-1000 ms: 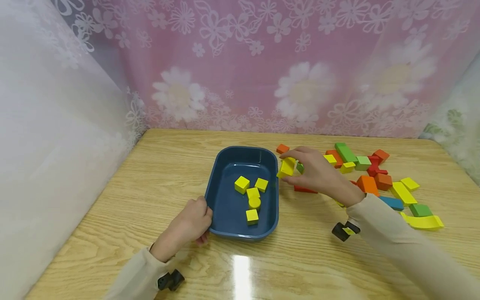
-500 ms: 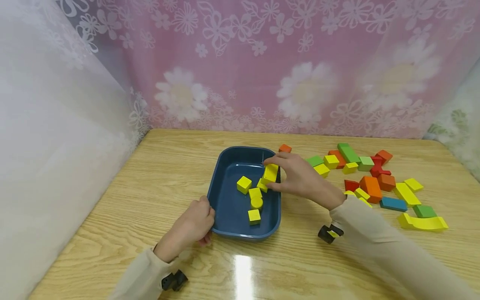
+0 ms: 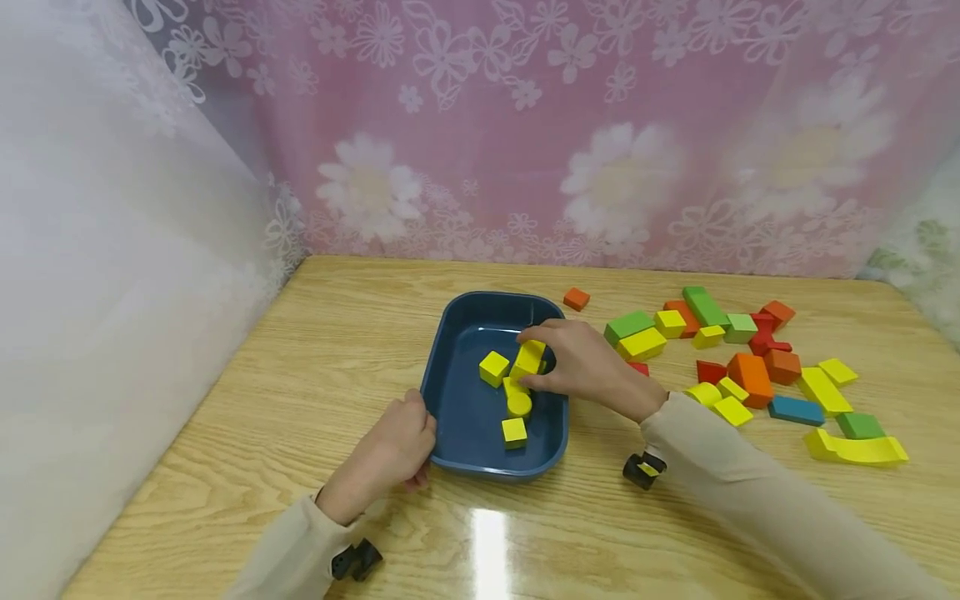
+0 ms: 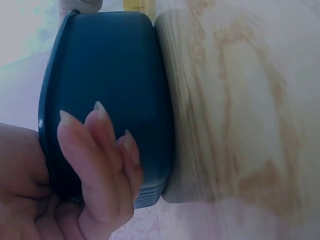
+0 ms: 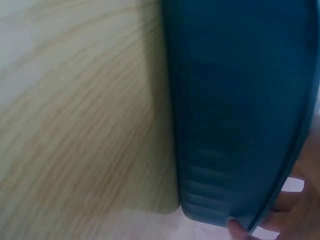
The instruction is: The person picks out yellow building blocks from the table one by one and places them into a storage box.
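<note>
The right hand (image 3: 581, 358) has moved deeper into the tray (image 3: 461, 429), grip pinching a yellow block (image 3: 528, 358) — placing looks under way — while the left hand (image 3: 397, 437) holds the tray.

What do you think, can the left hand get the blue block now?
Probably not: the left hand holds the tray, and the tray and right arm lie between it and the blue block.
</note>
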The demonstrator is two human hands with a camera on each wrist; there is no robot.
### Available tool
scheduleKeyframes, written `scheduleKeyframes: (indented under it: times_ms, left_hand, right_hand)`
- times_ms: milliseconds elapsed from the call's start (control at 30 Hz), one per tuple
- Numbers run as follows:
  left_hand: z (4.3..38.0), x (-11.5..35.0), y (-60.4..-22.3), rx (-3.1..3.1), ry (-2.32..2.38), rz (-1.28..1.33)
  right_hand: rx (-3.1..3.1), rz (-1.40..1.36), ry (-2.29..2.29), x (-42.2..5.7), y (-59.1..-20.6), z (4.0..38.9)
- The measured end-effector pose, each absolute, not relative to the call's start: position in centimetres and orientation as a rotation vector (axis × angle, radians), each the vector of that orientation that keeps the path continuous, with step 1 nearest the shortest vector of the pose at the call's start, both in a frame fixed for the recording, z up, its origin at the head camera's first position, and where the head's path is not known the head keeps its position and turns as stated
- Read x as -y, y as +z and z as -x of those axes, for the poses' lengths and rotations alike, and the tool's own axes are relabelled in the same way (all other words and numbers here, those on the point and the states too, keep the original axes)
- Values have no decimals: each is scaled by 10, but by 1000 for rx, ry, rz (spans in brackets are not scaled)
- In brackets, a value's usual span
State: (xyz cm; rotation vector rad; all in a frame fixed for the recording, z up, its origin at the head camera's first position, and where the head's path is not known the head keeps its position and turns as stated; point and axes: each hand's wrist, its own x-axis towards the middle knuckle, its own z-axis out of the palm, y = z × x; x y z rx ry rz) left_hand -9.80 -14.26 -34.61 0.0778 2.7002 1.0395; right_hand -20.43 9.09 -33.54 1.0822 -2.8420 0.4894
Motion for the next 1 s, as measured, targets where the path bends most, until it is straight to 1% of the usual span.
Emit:
scheduleKeyframes:
  times_ms: [267, 500, 1000]
  left_hand:
    - [97, 141, -348, -2705, 1067, -71]
    - [96, 142, -349, -2708, 1069, -70]
    - [97, 142, -348, -2729, 1041, -75]
  right_hand:
    - [2940, -1045, 426, -83, -337, 202]
    - [2964, -904, 515, -77, -340, 199]
    - [2911, -992, 392, -78, -347, 195]
